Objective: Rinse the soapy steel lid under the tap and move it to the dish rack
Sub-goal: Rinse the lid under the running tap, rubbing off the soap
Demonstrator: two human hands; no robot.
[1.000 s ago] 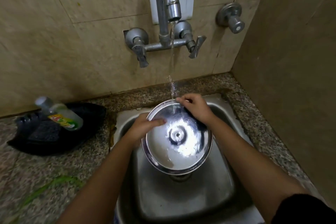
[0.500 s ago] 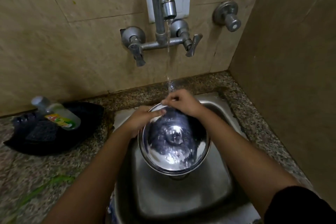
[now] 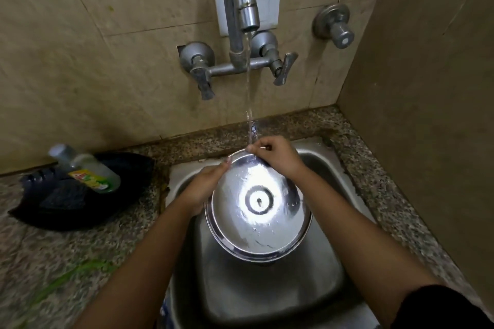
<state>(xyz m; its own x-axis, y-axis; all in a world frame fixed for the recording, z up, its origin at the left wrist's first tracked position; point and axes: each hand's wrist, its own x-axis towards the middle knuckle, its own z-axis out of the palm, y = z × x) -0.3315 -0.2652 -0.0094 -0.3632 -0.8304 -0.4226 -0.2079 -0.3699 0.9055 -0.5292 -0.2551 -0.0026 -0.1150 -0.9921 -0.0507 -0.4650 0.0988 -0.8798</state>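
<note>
Lid [image 3: 258, 207] pinched at far rim by right hand [image 3: 275, 157], left hand [image 3: 204, 187] curled around side edge. Better tilted so tap [image 3: 247, 5] water sheets across.

Home kitchen: steel sink [image 3: 267, 299], wall tap [image 3: 244, 2], granite counter [image 3: 66, 243].
</note>
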